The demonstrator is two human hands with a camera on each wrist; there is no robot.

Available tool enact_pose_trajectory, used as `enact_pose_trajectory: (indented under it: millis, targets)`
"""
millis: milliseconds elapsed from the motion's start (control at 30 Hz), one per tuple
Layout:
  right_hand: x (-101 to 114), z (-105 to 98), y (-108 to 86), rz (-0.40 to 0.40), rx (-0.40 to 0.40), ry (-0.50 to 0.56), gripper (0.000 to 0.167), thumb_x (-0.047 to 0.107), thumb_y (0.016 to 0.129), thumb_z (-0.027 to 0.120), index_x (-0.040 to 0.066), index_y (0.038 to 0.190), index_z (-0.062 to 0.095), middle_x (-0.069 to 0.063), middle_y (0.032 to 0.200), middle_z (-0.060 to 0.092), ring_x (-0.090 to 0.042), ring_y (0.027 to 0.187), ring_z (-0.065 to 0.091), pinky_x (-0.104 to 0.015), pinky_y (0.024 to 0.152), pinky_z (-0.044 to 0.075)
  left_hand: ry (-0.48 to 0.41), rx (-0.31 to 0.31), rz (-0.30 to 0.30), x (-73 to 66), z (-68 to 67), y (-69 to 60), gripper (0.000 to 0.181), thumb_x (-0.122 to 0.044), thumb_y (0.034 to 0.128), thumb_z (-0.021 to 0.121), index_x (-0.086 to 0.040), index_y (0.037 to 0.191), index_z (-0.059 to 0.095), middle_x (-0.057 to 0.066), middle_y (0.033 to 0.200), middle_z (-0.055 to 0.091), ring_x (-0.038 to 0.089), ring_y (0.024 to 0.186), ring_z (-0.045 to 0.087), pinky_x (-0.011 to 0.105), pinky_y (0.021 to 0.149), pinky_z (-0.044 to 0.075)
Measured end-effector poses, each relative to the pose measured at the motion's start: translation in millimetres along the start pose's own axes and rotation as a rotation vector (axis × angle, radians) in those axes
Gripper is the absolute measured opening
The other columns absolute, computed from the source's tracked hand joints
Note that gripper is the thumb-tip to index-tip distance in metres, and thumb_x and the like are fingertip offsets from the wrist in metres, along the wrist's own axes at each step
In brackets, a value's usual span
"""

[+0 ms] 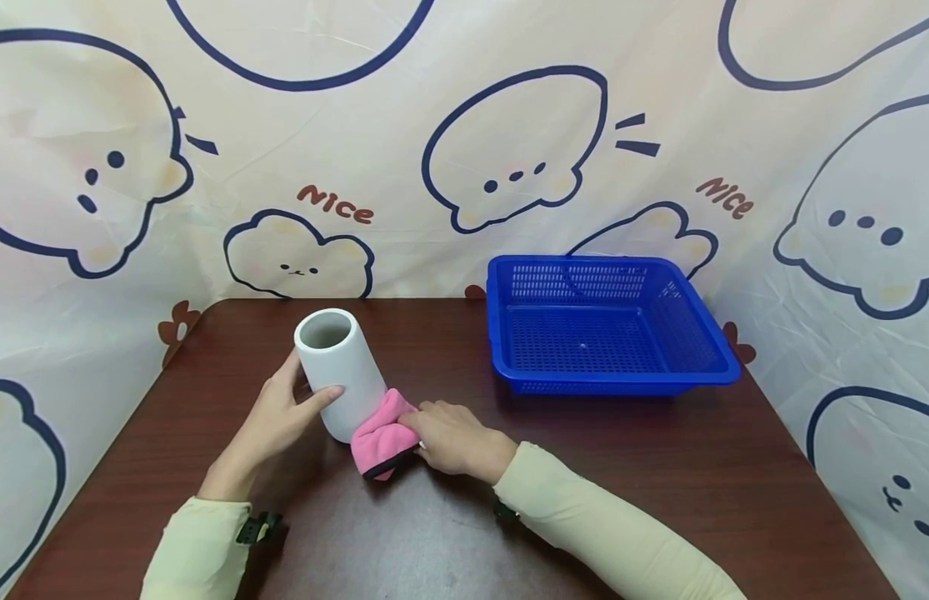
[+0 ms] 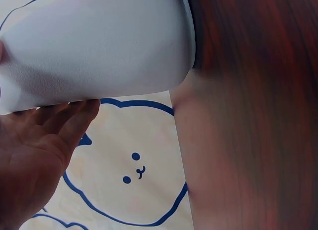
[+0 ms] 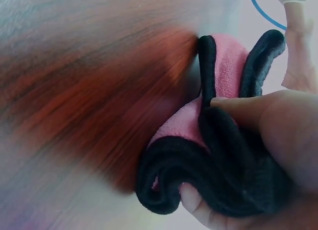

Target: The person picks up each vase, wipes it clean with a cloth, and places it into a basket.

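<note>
A white cylindrical vase with an open round top stands on the brown table, tilted slightly to the left in the head view. My left hand grips it from the left, thumb across its front; in the left wrist view the fingers lie against the vase wall. My right hand pinches a bunched pink cloth with black edging, held against the vase's lower right side. The right wrist view shows the folded cloth between thumb and fingers, close to the tabletop.
A blue perforated plastic basket sits at the back right of the table. A cream sheet with cartoon outlines hangs behind and along both sides of the table.
</note>
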State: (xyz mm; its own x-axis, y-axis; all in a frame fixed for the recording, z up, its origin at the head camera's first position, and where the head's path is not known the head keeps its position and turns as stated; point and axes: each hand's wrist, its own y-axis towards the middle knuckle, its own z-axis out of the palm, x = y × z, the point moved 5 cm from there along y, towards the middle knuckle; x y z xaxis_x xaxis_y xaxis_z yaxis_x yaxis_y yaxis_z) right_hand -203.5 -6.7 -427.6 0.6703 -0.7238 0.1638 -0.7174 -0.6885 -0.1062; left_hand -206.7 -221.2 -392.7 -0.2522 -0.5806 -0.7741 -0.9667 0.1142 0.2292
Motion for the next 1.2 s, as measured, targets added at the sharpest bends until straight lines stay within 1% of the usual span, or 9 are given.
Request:
enact_pose_trajectory:
  millis: [300,467,600,833,1000,1100,1200]
  targets:
    - [-0.8,-0.8,0.0,-0.002,0.007,0.016,0.036,0.021,0.096,0.068,0.023,0.132,0.065,-0.001,0.111,0.07,-0.017,0.097,0.063,-0.033,0.081,0.056,0.009,-0.004,0.009,-0.4,-0.8,1.9,0.076,-0.025,0.0944,0.073,-0.014,0.156,0.03,0.019,0.142,0.056,0.033,0.123,0.06,0.057,0.101,0.051]
    - [-1.9,-1.7,-0.8,-0.012,-0.006,0.001,0.035,0.024,0.095,0.07,0.024,0.13,0.065,-0.001,0.11,0.07,-0.016,0.096,0.063,-0.032,0.08,0.055,-0.002,0.001,0.007,-0.6,-0.6,2.7,0.076,-0.026,0.094,0.073,-0.015,0.156,0.03,0.018,0.142,0.055,0.034,0.124,0.059,0.058,0.101,0.051]
    - [-1.8,-2.3,-2.6,-0.018,-0.011,-0.003,0.038,0.027,0.093,0.073,0.024,0.131,0.065,-0.001,0.112,0.07,-0.016,0.099,0.063,-0.032,0.082,0.056,-0.013,0.01,0.0,-0.4,-0.3,2.5,0.077,-0.027,0.0937,0.073,-0.017,0.157,0.03,0.018,0.144,0.054,0.036,0.125,0.058,0.059,0.101,0.05]
    - [-2.6,-2.1,-6.4,-0.047,-0.06,-0.044,0.034,0.028,0.094,0.072,0.024,0.127,0.067,0.0,0.105,0.069,-0.016,0.095,0.063,-0.031,0.076,0.054,-0.004,0.008,0.003,0.7,-0.2,2.0,0.075,-0.026,0.0944,0.073,-0.016,0.156,0.031,0.018,0.143,0.055,0.033,0.125,0.058,0.058,0.101,0.051]
    - [-3.4,-3.4,-9.6,-0.061,-0.091,-0.048,0.03,0.027,0.094,0.072,0.024,0.124,0.067,0.002,0.099,0.068,-0.015,0.089,0.062,-0.029,0.072,0.052,0.01,-0.001,0.005,0.8,-0.4,1.5,0.075,-0.026,0.0946,0.072,-0.015,0.156,0.031,0.017,0.142,0.056,0.031,0.124,0.058,0.056,0.101,0.052]
    - [-3.4,-4.3,-11.5,-0.061,-0.096,-0.045,0.03,0.026,0.094,0.072,0.025,0.124,0.067,0.002,0.098,0.067,-0.015,0.088,0.062,-0.029,0.071,0.052,0.015,-0.001,0.002,0.8,-0.2,0.9,0.075,-0.026,0.0945,0.073,-0.015,0.156,0.031,0.016,0.141,0.057,0.03,0.124,0.057,0.055,0.101,0.051]
    - [-3.0,-4.8,-13.6,-0.059,-0.095,-0.04,0.034,0.027,0.093,0.073,0.025,0.126,0.066,0.001,0.098,0.067,-0.015,0.089,0.062,-0.028,0.07,0.052,0.021,0.0,-0.002,1.1,-0.2,0.0,0.075,-0.027,0.0944,0.073,-0.016,0.156,0.032,0.015,0.141,0.057,0.027,0.124,0.057,0.049,0.101,0.052]
